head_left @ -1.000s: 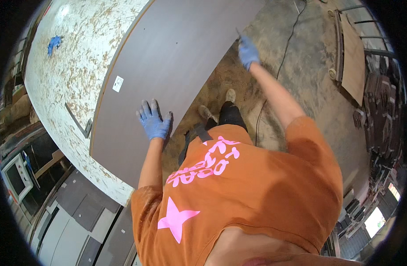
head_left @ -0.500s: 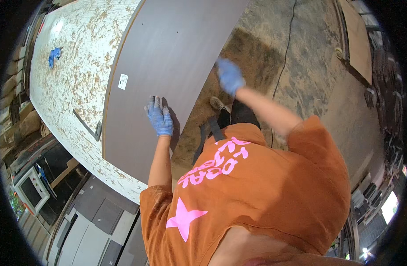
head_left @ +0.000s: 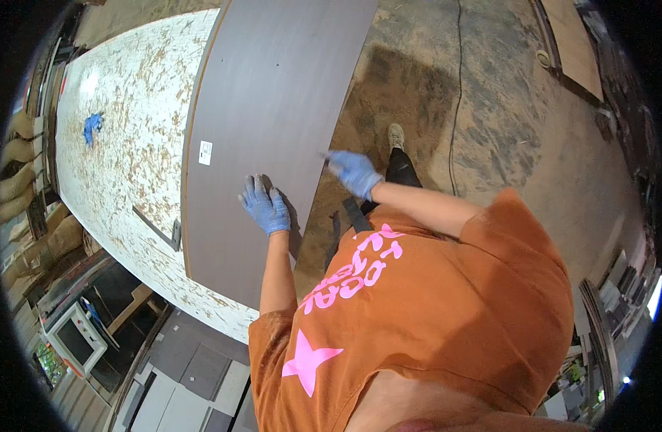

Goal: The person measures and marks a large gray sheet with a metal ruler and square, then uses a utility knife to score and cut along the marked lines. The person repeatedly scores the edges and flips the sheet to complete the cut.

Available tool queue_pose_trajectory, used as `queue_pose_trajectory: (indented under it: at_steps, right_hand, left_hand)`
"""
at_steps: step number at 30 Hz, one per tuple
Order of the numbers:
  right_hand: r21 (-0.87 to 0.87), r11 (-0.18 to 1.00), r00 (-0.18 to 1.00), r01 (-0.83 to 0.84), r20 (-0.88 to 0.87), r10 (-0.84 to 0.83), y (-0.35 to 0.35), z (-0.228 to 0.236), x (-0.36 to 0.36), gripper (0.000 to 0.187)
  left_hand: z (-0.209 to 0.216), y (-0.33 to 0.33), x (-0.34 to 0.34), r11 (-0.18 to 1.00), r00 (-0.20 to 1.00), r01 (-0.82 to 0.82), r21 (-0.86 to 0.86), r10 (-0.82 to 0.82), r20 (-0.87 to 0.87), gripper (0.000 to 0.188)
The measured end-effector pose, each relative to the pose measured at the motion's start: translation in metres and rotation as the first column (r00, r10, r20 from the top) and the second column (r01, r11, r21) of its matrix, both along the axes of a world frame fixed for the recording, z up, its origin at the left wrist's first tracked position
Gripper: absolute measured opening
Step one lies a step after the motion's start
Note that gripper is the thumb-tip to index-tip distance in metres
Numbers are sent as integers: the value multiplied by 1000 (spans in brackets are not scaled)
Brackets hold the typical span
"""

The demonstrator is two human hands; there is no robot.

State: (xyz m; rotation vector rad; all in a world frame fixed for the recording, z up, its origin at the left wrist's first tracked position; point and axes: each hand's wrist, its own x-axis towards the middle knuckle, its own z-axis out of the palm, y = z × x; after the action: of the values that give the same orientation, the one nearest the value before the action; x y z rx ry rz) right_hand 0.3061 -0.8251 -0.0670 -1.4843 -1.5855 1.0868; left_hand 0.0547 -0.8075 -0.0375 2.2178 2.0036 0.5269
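Note:
A long grey-brown board (head_left: 273, 101) with a small white label (head_left: 206, 153) lies on a worn white tabletop (head_left: 140, 173). My left hand (head_left: 267, 209), in a blue glove, rests flat on the board with its fingers a little spread. At the board's right edge is my right hand (head_left: 352, 174), also gloved in blue. Its fingers are closed around something small whose dark tip sticks out toward the edge; its kind cannot be made out.
On the tabletop left of the board lie a crumpled blue glove or cloth (head_left: 92, 128) and a dark L-shaped tool (head_left: 158, 230). A black cable (head_left: 457, 108) crosses the dusty floor (head_left: 504, 144) on the right. Grey and white panels (head_left: 194, 360) stand at lower left.
My right hand has come back along the board's right edge, nearer to my body. My left hand still lies on the board. One foot now shows farther forward on the floor.

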Motion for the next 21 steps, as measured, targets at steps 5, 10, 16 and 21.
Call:
queue_pose_trajectory:
  at_steps: [5,10,16,21]
  right_hand:
    - [-238,934,932,266,-184,-312,31,3,14,28]
    - [-169,946,960,275,102,-261,45,7,24,32]
    - [60,994,902,91,419,-108,57,1,33,36]
    - [170,985,879,-13,471,-70,61,-2,41,30]
  left_hand:
    - [-2,3,2,1000,1000,9,15,-8,-20,50]
    - [-3,1,2,1000,1000,4,8,-4,0,48]
    - [5,-2,5,1000,1000,-2,-12,2,-9,45]
    - [5,0,5,1000,1000,12,-13,-12,-17,43]
